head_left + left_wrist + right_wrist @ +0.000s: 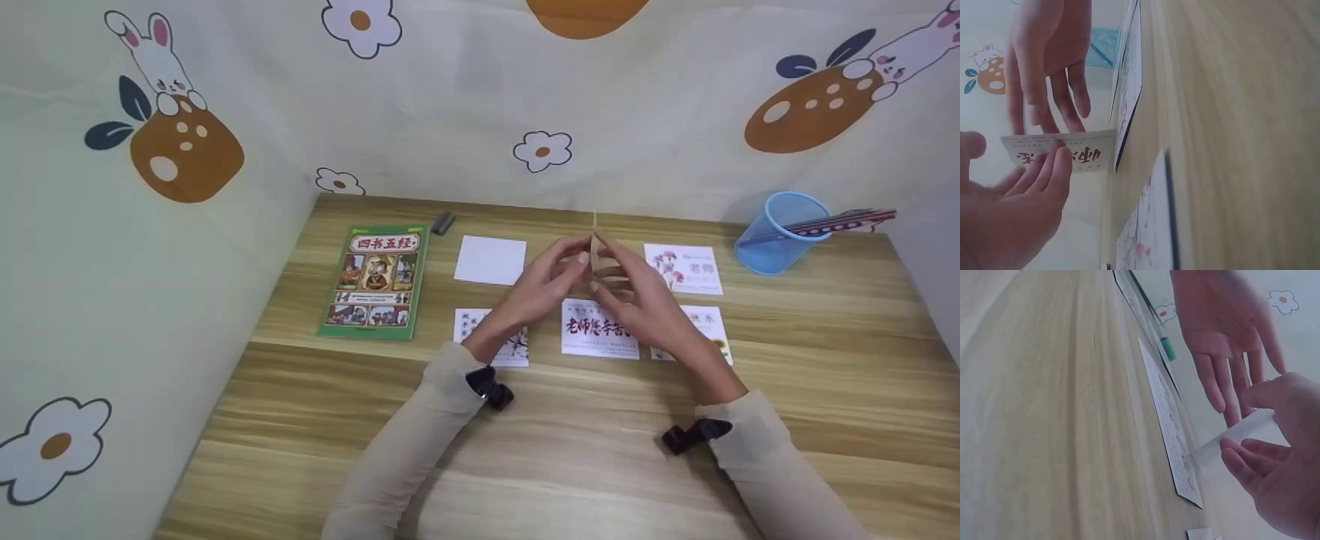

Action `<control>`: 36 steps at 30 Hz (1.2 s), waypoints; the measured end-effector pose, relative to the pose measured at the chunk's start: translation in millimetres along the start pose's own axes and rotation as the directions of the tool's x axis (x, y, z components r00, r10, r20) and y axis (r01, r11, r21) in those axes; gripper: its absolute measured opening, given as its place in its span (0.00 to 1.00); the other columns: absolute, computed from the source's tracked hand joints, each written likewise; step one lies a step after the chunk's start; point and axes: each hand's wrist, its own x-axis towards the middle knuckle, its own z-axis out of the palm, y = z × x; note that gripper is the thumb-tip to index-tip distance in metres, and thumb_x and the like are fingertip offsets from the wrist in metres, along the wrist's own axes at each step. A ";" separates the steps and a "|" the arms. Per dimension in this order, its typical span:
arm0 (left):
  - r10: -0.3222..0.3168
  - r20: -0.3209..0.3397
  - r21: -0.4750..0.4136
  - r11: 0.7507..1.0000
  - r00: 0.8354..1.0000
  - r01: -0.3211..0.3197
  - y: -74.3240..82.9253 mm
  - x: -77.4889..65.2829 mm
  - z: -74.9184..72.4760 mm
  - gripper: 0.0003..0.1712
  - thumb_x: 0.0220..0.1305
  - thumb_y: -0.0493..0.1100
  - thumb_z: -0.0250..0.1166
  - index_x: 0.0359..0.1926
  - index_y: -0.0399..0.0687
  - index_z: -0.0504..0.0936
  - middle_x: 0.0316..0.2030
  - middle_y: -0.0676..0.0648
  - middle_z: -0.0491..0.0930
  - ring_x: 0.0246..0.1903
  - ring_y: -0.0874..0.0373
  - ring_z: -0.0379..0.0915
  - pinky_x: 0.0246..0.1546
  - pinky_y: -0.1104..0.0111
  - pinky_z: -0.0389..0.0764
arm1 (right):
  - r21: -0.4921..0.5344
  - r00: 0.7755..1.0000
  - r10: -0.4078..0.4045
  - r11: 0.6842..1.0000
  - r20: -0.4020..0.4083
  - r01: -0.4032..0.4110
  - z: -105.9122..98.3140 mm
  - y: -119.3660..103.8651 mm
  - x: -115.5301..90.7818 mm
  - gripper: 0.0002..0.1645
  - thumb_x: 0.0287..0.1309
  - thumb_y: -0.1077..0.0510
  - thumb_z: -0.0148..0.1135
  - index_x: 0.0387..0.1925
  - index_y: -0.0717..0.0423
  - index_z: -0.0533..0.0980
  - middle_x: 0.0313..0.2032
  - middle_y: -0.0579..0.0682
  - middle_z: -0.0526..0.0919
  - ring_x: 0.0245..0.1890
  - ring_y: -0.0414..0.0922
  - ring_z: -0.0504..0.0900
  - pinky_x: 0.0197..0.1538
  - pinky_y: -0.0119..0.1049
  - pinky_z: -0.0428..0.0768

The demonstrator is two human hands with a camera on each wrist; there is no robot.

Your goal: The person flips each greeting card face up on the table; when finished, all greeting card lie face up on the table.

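Note:
Between my two hands a thin printed card [595, 251] stands on edge, nearly edge-on in the head view. Red characters on the card [1092, 154] face my left hand [547, 277]; its plain back [1235, 439] faces my right hand [641, 296]. The right hand holds the card between thumb and fingers. Straight fingers of the left hand [1224, 337] reach across the printed face, its thumb standing apart. Below the hands lies a card with large red characters [600, 345], partly covered by the right hand.
Around the hands lie a blank white card [487, 260], a pink-flower card [694, 270], a blossom-branch card [514, 352] and a sunflower card [716, 330]. A green book [375, 283] and small dark object [443, 223] sit left; a blue pen cup [772, 240] stands right.

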 end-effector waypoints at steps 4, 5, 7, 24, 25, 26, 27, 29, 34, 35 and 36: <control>-0.009 0.037 0.096 0.995 0.999 0.005 -0.9 -0.5 0.4 0.30 0.86 0.58 0.52 0.80 0.53 0.70 0.80 0.48 0.69 0.77 0.50 0.70 0.77 0.63 0.74 | 0.023 1.000 -0.020 1.000 0.002 0.020 -0.1 -1.2 0.3 0.50 0.75 0.60 0.66 0.87 0.33 0.53 0.77 0.59 0.70 0.66 0.59 0.85 0.67 0.53 0.86; -0.017 0.039 0.110 0.994 0.999 0.013 -1.2 -0.8 0.0 0.30 0.86 0.58 0.52 0.80 0.55 0.72 0.80 0.49 0.69 0.77 0.51 0.70 0.77 0.62 0.73 | 0.024 1.000 -0.015 1.000 0.000 0.015 -0.4 -1.4 0.2 0.49 0.75 0.60 0.66 0.87 0.33 0.54 0.78 0.59 0.69 0.66 0.59 0.85 0.67 0.52 0.86; -0.026 0.044 0.147 0.989 0.999 0.019 -1.4 -1.1 -1.4 0.29 0.86 0.58 0.52 0.78 0.57 0.74 0.80 0.50 0.70 0.78 0.51 0.68 0.78 0.61 0.73 | 0.028 1.000 0.005 1.000 -0.011 -0.005 -1.9 -2.1 0.3 0.48 0.75 0.59 0.66 0.87 0.37 0.55 0.78 0.59 0.69 0.64 0.60 0.86 0.65 0.53 0.87; -0.141 0.236 0.632 0.774 0.962 -0.041 -1.9 -6.5 -23.2 0.28 0.85 0.52 0.52 0.74 0.43 0.78 0.82 0.38 0.64 0.84 0.43 0.56 0.87 0.53 0.54 | -0.272 0.992 0.111 0.954 -0.068 -0.125 -15.5 12.0 -0.3 0.24 0.74 0.55 0.67 0.64 0.65 0.82 0.66 0.67 0.79 0.70 0.65 0.75 0.76 0.64 0.69; -0.146 0.241 0.644 0.763 0.959 -0.046 -1.9 -7.1 -22.7 0.28 0.85 0.52 0.53 0.74 0.42 0.77 0.82 0.38 0.63 0.85 0.43 0.55 0.87 0.53 0.53 | -0.285 0.992 0.110 0.951 -0.061 -0.123 -15.1 12.1 -0.6 0.24 0.74 0.55 0.67 0.63 0.65 0.82 0.67 0.68 0.78 0.72 0.66 0.73 0.79 0.66 0.65; -0.154 0.245 0.656 0.754 0.957 -0.047 -1.8 -7.7 -22.1 0.28 0.85 0.52 0.53 0.74 0.42 0.77 0.83 0.38 0.63 0.85 0.43 0.53 0.88 0.53 0.52 | -0.299 0.993 0.108 0.947 -0.049 -0.118 -14.6 11.9 -0.9 0.24 0.74 0.54 0.67 0.63 0.65 0.82 0.68 0.68 0.77 0.73 0.66 0.71 0.80 0.68 0.60; -0.159 0.249 0.666 0.745 0.955 -0.049 -2.3 -7.8 -21.5 0.29 0.85 0.53 0.53 0.75 0.42 0.77 0.83 0.39 0.62 0.85 0.42 0.52 0.88 0.52 0.52 | -0.308 0.994 0.106 0.945 -0.033 -0.111 -13.8 11.6 -1.2 0.24 0.74 0.53 0.67 0.63 0.65 0.83 0.69 0.68 0.77 0.74 0.66 0.70 0.80 0.69 0.59; -0.173 0.252 0.685 0.727 0.952 -0.050 -2.7 -8.4 -20.3 0.30 0.85 0.54 0.52 0.76 0.43 0.76 0.84 0.40 0.59 0.86 0.42 0.49 0.88 0.52 0.50 | -0.331 0.994 0.106 0.939 0.010 -0.097 -11.2 10.7 -2.3 0.26 0.74 0.53 0.68 0.65 0.63 0.82 0.71 0.67 0.76 0.75 0.67 0.70 0.80 0.71 0.59; -0.199 0.265 0.707 0.705 0.944 -0.049 -1.7 -9.1 -18.2 0.32 0.85 0.56 0.51 0.80 0.46 0.71 0.86 0.43 0.54 0.87 0.42 0.44 0.88 0.51 0.48 | -0.409 0.988 0.125 0.909 0.087 -0.079 -5.3 11.0 -4.8 0.29 0.73 0.49 0.69 0.68 0.60 0.81 0.73 0.65 0.75 0.76 0.66 0.69 0.78 0.72 0.64; -0.203 0.266 0.708 0.704 0.942 -0.048 -1.6 -9.2 -18.0 0.32 0.85 0.56 0.51 0.80 0.46 0.70 0.87 0.43 0.53 0.87 0.42 0.44 0.88 0.51 0.48 | -0.421 0.987 0.136 0.903 0.088 -0.087 -5.1 11.5 -5.2 0.30 0.72 0.48 0.69 0.68 0.60 0.80 0.74 0.64 0.75 0.76 0.66 0.69 0.78 0.72 0.63; -0.207 0.268 0.708 0.705 0.941 -0.046 -0.9 -9.4 -18.0 0.32 0.85 0.56 0.51 0.80 0.47 0.70 0.87 0.43 0.53 0.87 0.42 0.43 0.88 0.51 0.48 | -0.431 0.986 0.144 0.897 0.087 -0.093 -5.2 11.8 -5.5 0.30 0.72 0.48 0.68 0.69 0.59 0.80 0.74 0.64 0.75 0.77 0.66 0.68 0.78 0.73 0.62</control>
